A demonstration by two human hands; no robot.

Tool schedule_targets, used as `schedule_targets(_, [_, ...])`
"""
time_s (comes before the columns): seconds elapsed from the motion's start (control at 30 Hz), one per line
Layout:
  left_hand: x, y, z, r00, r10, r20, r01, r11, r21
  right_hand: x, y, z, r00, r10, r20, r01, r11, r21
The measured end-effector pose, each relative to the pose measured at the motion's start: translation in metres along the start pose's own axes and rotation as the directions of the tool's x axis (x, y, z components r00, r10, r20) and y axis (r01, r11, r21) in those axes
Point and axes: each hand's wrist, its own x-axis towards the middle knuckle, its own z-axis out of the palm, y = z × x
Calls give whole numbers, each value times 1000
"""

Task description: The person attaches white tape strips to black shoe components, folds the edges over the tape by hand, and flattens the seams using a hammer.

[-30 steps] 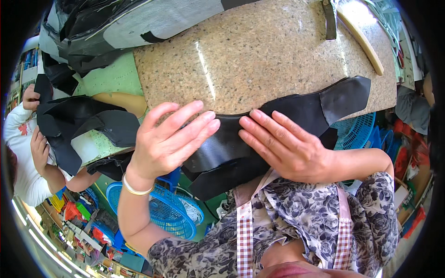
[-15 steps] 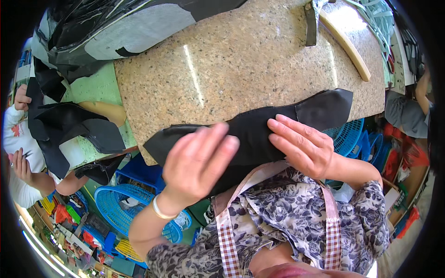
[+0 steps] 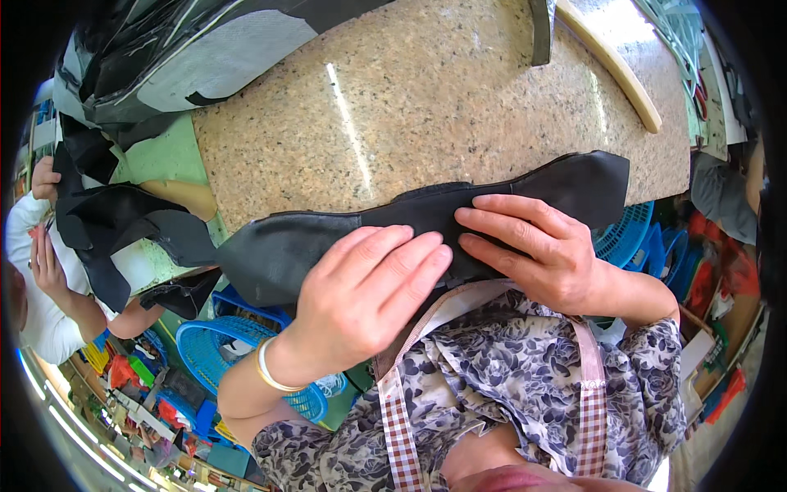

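Observation:
A long piece of black leather (image 3: 283,246) lies along the near edge of the speckled stone slab (image 3: 434,107). A raised fold or seam shows on its far edge, near the middle. My left hand (image 3: 369,287), with a pale bangle at its wrist, rests palm down on the leather left of its middle, fingers stretched out. Just to the right, my right hand (image 3: 529,250) lies flat on the same piece with its fingers extended. The fingertips of the two hands are close but apart. Part of the leather's near side is hidden by my hands.
At the slab's far right lies a hammer with a curved wooden handle (image 3: 611,61). A bundle of black and grey material (image 3: 229,61) sits far left. Another person's hand (image 3: 53,266) is beside black pieces (image 3: 131,221) at left. Blue baskets (image 3: 201,353) stand below the slab.
My left hand, blurred before, now lies still on the leather. The leather's left end is spread wider and further left. My right hand has shifted slightly left.

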Motion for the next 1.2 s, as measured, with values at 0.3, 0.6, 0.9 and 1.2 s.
schedule_targets(0.3, [4, 7, 16, 997, 63, -36, -60, 994, 90, -19, 7, -19, 996, 36, 84, -14, 967, -253])
schedule_targets(0.6, [-77, 27, 87, 959, -54, 277, 103, 981, -167, -66, -7, 55, 929, -151, 339, 145, 989, 44])
schedule_targets(0.9, [65, -77, -40, 806, -10, -592, 342, 824, 452, 114, 27, -52, 859, -245, -449, 170, 965, -201])
schedule_targets(1.2, [43, -94, -81, 774, -131, -620, 65, 990, -129, 233, 99, -52, 981, -102, -167, 43, 945, -325])
